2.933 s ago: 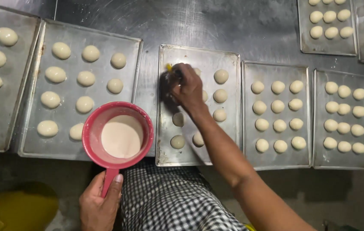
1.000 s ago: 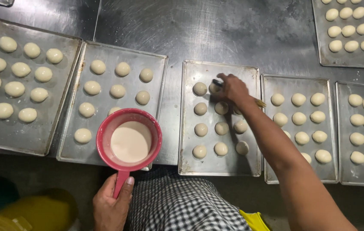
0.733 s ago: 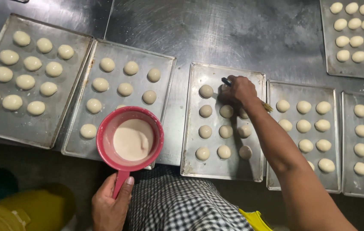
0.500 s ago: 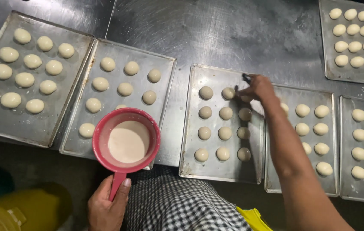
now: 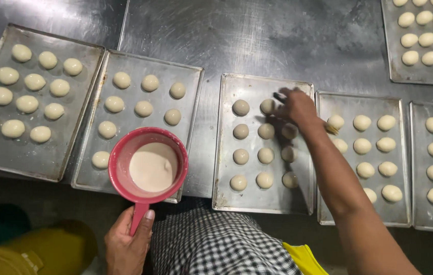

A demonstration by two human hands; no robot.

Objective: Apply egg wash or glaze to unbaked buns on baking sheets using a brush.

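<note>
Fingers [image 5: 288, 101] of our right hand [image 5: 298, 107] pinch a brush [image 5: 280, 96] at the middle tray's [image 5: 264, 201] far right corner, over dough balls [image 5: 266, 131]. Left hand [image 5: 127, 239] grips the red cup [image 5: 147, 165] handle at the counter's [image 5: 257, 35] near edge.

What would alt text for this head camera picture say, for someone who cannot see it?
Seen from above, a person's right hand holds a brush over dough balls on a metal tray, while the left hand holds a red pan of pale liquid. More trays of dough balls line the steel table.
</note>
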